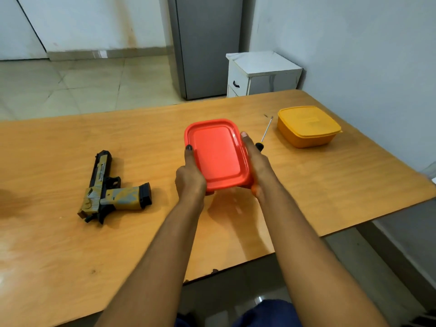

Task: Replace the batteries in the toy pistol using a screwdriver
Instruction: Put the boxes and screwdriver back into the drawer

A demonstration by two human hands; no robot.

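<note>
A black and yellow toy pistol (111, 190) lies on its side on the wooden table (70, 244), left of my hands. I hold a red lidded box (218, 152) just above the table with both hands. My left hand (190, 178) grips its left side, thumb on the lid's edge. My right hand (257, 164) grips its right side. A screwdriver (266, 133) with a black handle lies just beyond my right hand, its handle partly hidden.
A yellow lidded box (308, 126) stands at the table's far right, near the wall. A white bedside cabinet (262, 74) and a grey cupboard (207, 46) stand behind the table. The table's near edge is notched at the right.
</note>
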